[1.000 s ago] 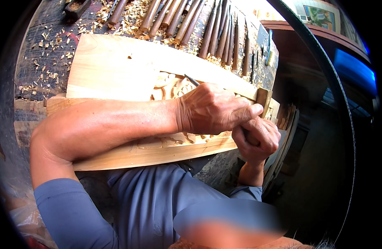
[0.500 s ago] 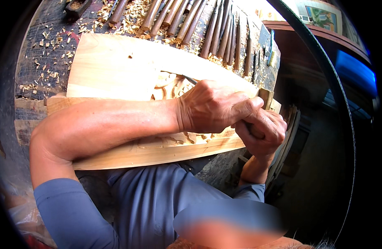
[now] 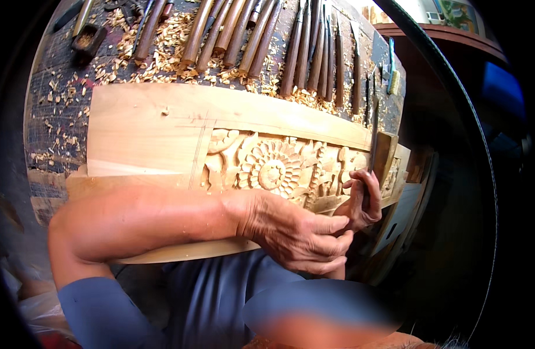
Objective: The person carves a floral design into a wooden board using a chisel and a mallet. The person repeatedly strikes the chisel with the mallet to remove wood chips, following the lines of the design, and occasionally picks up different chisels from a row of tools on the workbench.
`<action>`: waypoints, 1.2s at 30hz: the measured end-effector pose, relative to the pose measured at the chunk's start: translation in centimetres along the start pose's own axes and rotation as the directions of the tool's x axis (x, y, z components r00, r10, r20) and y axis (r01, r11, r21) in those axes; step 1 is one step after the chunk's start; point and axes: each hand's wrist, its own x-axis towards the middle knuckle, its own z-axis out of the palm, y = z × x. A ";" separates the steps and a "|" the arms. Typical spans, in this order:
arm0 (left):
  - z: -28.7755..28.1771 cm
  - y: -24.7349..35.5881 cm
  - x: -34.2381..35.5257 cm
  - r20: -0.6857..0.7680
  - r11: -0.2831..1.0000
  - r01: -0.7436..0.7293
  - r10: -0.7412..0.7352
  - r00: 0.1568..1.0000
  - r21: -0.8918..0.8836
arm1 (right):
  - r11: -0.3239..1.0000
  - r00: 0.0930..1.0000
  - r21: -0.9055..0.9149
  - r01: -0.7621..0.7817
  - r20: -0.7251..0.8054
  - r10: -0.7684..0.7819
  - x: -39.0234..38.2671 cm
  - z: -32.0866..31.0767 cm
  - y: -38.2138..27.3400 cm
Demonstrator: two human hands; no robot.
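My left hand (image 3: 296, 235) hangs over the lower part of a pale wooden board (image 3: 139, 131), its fingers loosely bent and slightly apart, near my right hand's wrist; its palm is hidden. My right hand (image 3: 363, 200) is at the board's right part, fingers curled round a slim dark carving tool (image 3: 374, 134) that points up toward the bench's back; its lower end is hidden in the hand. Carved relief (image 3: 273, 171) with a round flower and leaves shows above my left hand. A wooden block (image 3: 386, 157) stands just right of the tool.
A worn bench (image 3: 52, 134) holds scattered shavings, rows of wood-handled chisels (image 3: 244, 41), a dark small box (image 3: 87, 39) and a brush (image 3: 393, 81). Planks (image 3: 404, 215) lean at the right, by a dark strap (image 3: 448, 70).
My hands have parted from their stacked grip: the left moved down, the right shows the tool upright. The flower carving is uncovered, and board and bench appear lower in the view.
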 end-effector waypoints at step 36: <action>-8.3 0.8 -1.4 0.405 0.657 0.725 -0.732 0.549 0.204 | 0.819 0.926 -0.443 0.364 0.074 -0.371 0.1 1.7 0.9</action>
